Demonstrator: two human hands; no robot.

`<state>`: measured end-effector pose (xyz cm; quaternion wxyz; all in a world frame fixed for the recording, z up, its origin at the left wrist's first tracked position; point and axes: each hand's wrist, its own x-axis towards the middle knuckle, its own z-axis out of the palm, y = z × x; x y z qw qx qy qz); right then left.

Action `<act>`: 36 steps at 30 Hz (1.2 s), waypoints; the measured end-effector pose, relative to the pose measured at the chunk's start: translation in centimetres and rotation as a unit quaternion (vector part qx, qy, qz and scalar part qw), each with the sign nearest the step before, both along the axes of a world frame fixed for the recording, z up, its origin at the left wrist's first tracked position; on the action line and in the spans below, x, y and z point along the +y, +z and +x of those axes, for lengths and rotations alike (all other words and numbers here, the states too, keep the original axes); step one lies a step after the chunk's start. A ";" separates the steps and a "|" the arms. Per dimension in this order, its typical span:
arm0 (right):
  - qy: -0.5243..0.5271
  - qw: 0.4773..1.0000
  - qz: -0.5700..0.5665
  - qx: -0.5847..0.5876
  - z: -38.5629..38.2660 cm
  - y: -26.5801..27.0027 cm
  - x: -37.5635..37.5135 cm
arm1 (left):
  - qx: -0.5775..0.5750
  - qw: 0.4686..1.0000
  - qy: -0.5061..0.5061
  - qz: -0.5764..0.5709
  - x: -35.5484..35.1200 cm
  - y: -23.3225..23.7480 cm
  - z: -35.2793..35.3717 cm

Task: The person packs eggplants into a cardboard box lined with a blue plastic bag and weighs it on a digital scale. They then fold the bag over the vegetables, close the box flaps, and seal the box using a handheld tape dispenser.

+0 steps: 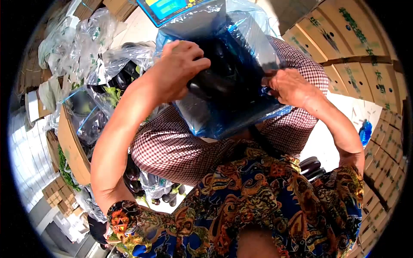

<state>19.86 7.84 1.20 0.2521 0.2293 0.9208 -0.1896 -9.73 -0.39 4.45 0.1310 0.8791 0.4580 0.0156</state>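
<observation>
A blue-lined clear plastic bag [202, 122] stands wide between my bent legs, its opening facing up. Dark eggplants [213, 86] lie inside, partly lost in shadow. At the bag's left rim, my left hand [183, 64] is closed with curled fingers, seemingly on the plastic; its fingertips are partly hidden. One eggplant lies just below and to the right of that hand. My right hand [289, 87] pinches the bag's right edge, with bunched blue plastic at its fingertips.
A scale with a lit blue display [170, 7] is beyond the bag. Stacked cardboard cartons [344, 36] line the right. On the left are bagged eggplants [122, 77], crumpled clear plastic [92, 36] and a cardboard box edge [73, 142]. Loose eggplants [310, 165] lie beside my right side.
</observation>
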 end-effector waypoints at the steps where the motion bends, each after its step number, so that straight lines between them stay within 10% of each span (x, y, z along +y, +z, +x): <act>1: 0.011 1.000 0.024 -0.014 0.0 0.1 0.0 | -0.002 1.000 -0.014 -0.025 0.9 -0.5 0.1; 10: 0.038 0.995 0.085 -0.021 2.1 -1.9 0.0 | 0.030 0.987 -0.070 -0.140 7.5 -8.6 7.5; 20: 0.054 0.968 0.104 0.222 4.0 -3.3 0.1 | -0.276 0.900 0.317 -0.116 3.1 -16.9 8.2; 26: -0.001 0.996 0.059 0.067 1.1 2.7 0.5 | -0.271 0.897 0.301 -0.178 3.1 -15.3 6.8; 36: -0.013 0.986 0.079 0.149 -2.5 4.8 0.6 | -0.324 0.847 0.140 -0.398 -0.6 -5.0 -1.4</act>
